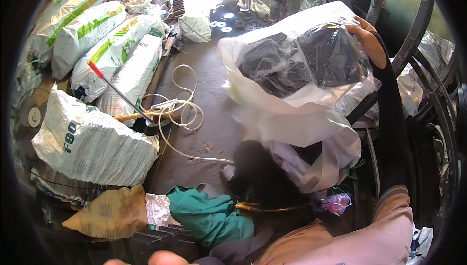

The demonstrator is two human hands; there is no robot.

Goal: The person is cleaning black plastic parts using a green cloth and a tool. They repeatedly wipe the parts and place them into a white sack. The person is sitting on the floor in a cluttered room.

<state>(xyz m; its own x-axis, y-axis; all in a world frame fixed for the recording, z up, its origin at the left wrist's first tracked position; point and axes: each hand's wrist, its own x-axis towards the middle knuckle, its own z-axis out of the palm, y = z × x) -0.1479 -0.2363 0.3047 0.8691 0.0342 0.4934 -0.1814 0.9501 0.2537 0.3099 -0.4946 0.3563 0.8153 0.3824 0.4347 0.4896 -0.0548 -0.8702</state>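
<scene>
My right hand point(367, 41), at the end of a black-sleeved arm, is closed on the far right rim of a big white sack point(301, 119). Inside its mouth lie dark objects wrapped in clear plastic point(331, 53); their kind is not clear. The sack stands tilted toward me, its lower folds hanging beside a dark, rounded shape point(262, 172) that may be my clothed knee. Large fingertips, apparently my left hand point(165, 258), show at the bottom edge, close up. The rest of that hand is cut off, and whatever it holds is out of sight.
Several full white-and-green sacks point(87, 24) line the left, with a crumpled white sack point(97, 138) nearer. A red-tipped rod point(119, 92) and a looped pale cord point(194, 104) lie by them. Green cloth point(209, 216) sits low centre. Curved dark metal bars point(413, 26) rise at right.
</scene>
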